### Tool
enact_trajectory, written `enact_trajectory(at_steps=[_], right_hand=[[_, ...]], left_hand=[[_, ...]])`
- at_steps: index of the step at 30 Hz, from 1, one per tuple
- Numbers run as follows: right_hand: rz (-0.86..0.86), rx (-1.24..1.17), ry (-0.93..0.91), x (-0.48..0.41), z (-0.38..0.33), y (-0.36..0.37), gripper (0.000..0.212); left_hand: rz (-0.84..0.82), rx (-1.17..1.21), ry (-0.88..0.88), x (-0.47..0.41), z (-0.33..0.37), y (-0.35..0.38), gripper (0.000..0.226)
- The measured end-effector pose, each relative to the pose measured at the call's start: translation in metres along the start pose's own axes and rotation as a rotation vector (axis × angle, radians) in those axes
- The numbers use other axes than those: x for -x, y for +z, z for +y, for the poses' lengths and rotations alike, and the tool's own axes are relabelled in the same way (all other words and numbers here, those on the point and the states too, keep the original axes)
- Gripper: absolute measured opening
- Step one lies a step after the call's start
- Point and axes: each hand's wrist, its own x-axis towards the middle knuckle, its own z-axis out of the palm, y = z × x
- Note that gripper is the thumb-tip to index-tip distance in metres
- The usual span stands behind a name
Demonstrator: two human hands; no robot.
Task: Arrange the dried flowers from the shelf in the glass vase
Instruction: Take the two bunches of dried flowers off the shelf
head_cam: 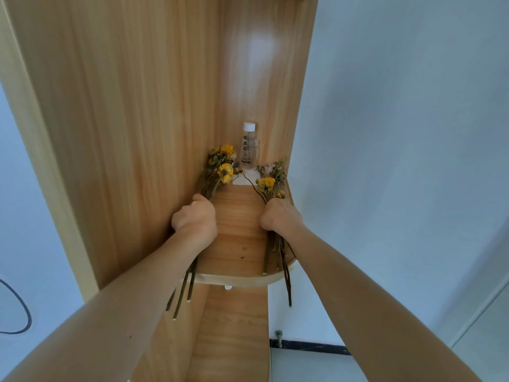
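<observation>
While its stems overhang the front edge, the left dried-flower bunch [221, 168] is clenched in the left grip [194, 219], fingers curled tight round it; right dried-flower bunch [268, 184] likewise in the right grip [279, 215], both over the wooden shelf [237, 244]. Clear bottle [249, 147] behind.

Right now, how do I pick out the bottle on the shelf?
Take the wooden shelf. At its back, beyond the left bunch and right bunch, stands the bottle. It alone has a white cap and dark lettering.
</observation>
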Motion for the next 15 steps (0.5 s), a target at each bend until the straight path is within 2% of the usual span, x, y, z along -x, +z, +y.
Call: enact_trajectory(at_steps=[4,7,9,13,15], right_hand=[[-0.033,-0.063,0.002,-0.004,0.006,-0.004,0.022],[-0.018,-0.093,0.016,-0.008,0.014,-0.011,0.01],[0.002,-0.142,0.034,-0.009,0.021,-0.017,0.018],[0.079,-0.366,0.024,0.003,0.04,-0.031,0.022],[0.119,-0.454,-0.02,0.022,0.049,-0.036,0.014]], left_hand=[[-0.012,0.078,-0.007,0.004,0.001,-0.002,0.04],[-0.033,0.154,-0.027,0.009,0.004,-0.008,0.038],[-0.039,0.215,-0.029,0.014,0.006,-0.012,0.036],[-0.016,0.381,0.042,0.031,0.003,-0.022,0.029],[0.005,0.489,0.097,0.045,-0.003,-0.027,0.023]])
